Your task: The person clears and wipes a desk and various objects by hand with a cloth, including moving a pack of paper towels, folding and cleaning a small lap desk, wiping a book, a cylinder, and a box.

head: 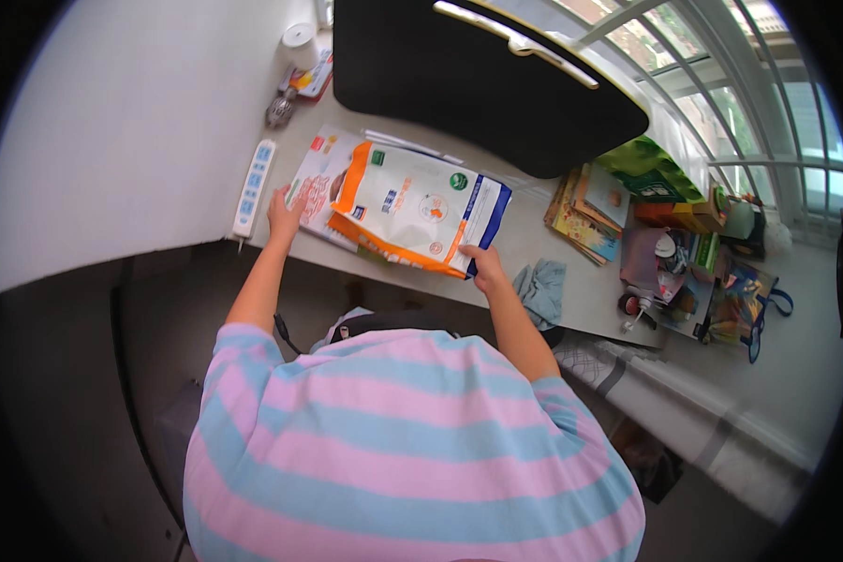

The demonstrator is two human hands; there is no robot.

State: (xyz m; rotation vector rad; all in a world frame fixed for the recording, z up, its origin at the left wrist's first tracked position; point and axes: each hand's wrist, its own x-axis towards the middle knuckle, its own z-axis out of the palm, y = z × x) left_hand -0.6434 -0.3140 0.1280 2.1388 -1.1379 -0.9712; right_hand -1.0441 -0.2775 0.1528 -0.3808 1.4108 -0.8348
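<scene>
A white plastic packaging bag [421, 204] with orange and blue edges lies tilted over the desk in front of me. My right hand [487, 268] pinches its lower right corner, the thumb on top. Partly under the bag is a flat, white printed packet [317, 193] with red print and a picture. My left hand [286, 214] is at that packet's left edge, thumb over its face; the other fingers are partly hidden. Both packages bear writing.
A white power strip [254, 188] lies along the wall. Behind the bag stands a large black panel [478, 77]. A grey-blue cloth [542, 291], several books [590, 214] and a cluttered pink box [643, 260] are on the right. A white canister [300, 46] stands back left.
</scene>
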